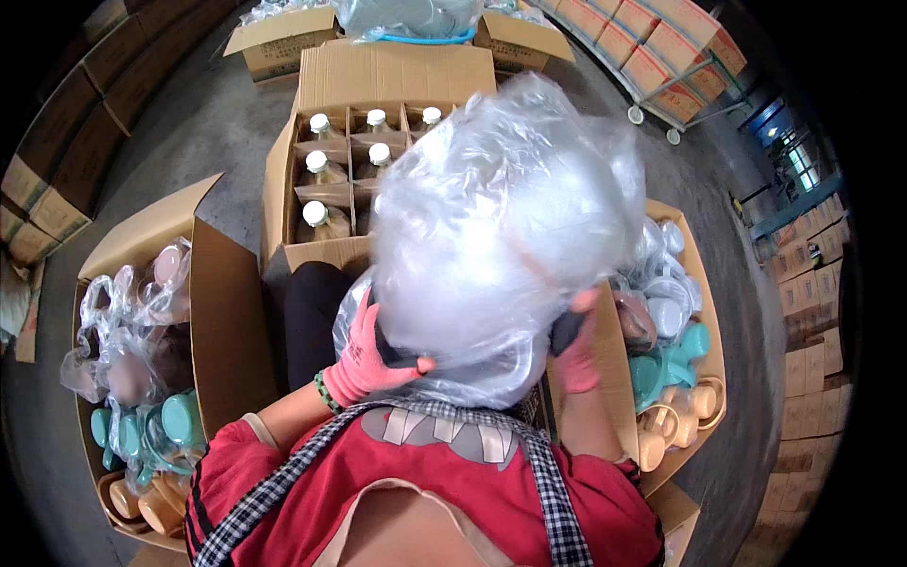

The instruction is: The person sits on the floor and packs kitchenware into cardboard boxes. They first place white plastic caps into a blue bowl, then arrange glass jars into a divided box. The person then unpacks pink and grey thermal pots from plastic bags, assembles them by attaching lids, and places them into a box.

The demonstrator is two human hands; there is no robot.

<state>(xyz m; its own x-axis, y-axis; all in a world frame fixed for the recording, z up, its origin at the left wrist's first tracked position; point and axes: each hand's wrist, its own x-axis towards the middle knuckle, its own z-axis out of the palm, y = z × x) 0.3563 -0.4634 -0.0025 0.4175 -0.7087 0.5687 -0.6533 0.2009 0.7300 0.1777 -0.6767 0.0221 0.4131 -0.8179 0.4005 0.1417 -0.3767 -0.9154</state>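
Note:
A large, puffed-up clear plastic bag (482,208) stands between my hands in front of my chest and covers part of the bottle carton. What it contains is too blurred to make out. My left hand (368,359), in a pink glove with a dark palm, is cupped round the bag's lower left side, thumb reaching across its front. At the lower right side, my right hand (574,345) wears a matching glove and has its fingers curled on the bag's edge; motion smears it a little. Looser clear plastic (482,383) bunches up below, against my apron.
Ahead is a divided carton (331,255) of white-capped bottles (319,163). Open cartons of teal, orange and plastic-wrapped pieces flank me, the left carton (227,312) and the right carton (614,397). A wheeled cart (694,94) of boxes stands far right; stacked boxes (94,142) line the left.

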